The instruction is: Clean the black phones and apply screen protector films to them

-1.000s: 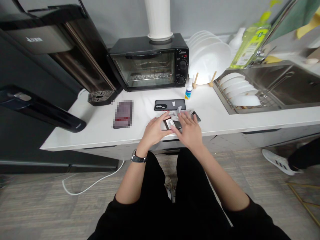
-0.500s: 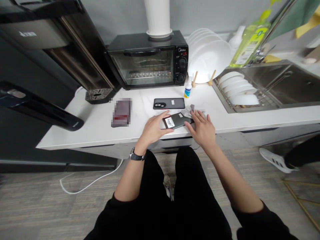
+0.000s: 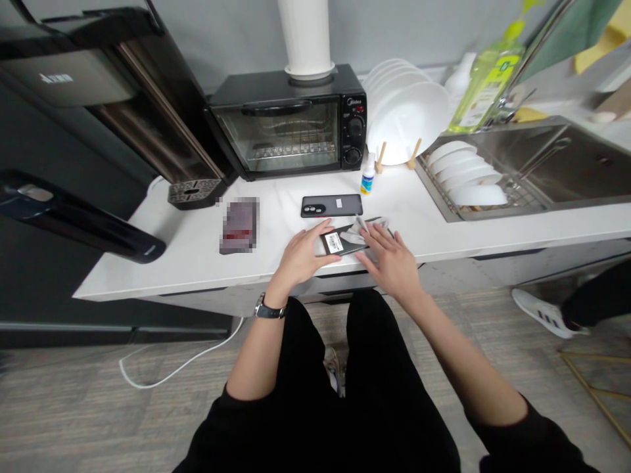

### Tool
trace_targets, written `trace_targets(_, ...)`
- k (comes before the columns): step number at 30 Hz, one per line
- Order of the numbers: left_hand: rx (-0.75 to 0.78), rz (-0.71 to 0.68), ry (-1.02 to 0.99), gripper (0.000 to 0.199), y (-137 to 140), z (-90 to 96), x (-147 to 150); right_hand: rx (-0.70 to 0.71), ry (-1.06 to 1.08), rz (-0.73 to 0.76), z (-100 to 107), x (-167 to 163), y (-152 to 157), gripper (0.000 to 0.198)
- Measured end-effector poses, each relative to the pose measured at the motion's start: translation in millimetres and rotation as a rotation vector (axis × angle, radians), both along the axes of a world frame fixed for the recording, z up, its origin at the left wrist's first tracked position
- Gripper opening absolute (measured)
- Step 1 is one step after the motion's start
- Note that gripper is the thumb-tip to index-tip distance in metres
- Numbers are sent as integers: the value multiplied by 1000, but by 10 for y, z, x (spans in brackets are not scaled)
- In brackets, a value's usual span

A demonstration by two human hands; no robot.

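Observation:
A dark smartphone with a white barcode sticker lies flat near the counter's front edge. My left hand grips its left end, thumb on the near side and fingers on the far side. Under the fingers of my right hand a crumpled light-grey cloth is pressed onto the phone. That hand covers much of the phone's right half. Just behind lies a black phone case with round camera openings at its left. A small white spray bottle with a blue and yellow label stands upright beyond the case.
On the white counter, a blurred-out purplish item lies left of the phone. A toaster oven stands at the back, beside plates in a rack. A sink is at right, a drinks machine at left.
My right hand and the cloth have slid left along the phone, so the cloth now lies closer to the sticker. My left hand keeps its grip. The view has shifted slightly.

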State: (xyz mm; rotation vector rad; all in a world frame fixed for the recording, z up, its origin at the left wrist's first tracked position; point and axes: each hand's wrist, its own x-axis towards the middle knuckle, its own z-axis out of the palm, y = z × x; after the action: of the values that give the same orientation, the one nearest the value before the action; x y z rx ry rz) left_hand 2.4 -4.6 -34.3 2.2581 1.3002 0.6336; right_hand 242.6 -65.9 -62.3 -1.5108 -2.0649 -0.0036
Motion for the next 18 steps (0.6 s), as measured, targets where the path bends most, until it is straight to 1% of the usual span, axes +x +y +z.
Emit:
trace_targets(2, 4, 5, -2, 90, 0, 4, 11, 7, -15, -61, -26, 198, 67, 61)
trace_targets(3, 7, 6, -3, 90, 1, 2, 14, 11, -20, -76, -37, 231, 85, 63)
trace_targets(5, 16, 3, -2, 89, 4, -7, 15, 27, -20, -87, -48, 156, 77, 69)
trace_targets(7, 23, -7, -3, 89, 7, -17, 8, 30, -11, -43, -43, -56, 23, 72)
trace_targets(9, 24, -12, -10, 88, 8, -24, -2, 17, -7, 60, -20, -280, -37, 72)
trace_targets(11, 19, -4, -16, 88, 7, -25, -11, 0, -17, 159, 9, -384, -55, 71)
trace_targets(12, 17, -3, -16, 88, 7, -25, -13, -3, -24, 173, 19, -370, -40, 70)
trace_targets(14, 20, -9, -13, 88, 7, -22, -12, 1, -33, 116, 22, -234, 30, 67)
trace_targets(16, 28, -15, -13, 87, 9, -22, -5, 7, -34, 1, 4, -54, 115, 65)
trace_targets(18, 40, -11, -15, 86, 11, -27, 2, 19, -33, -93, -18, 43, 167, 69)
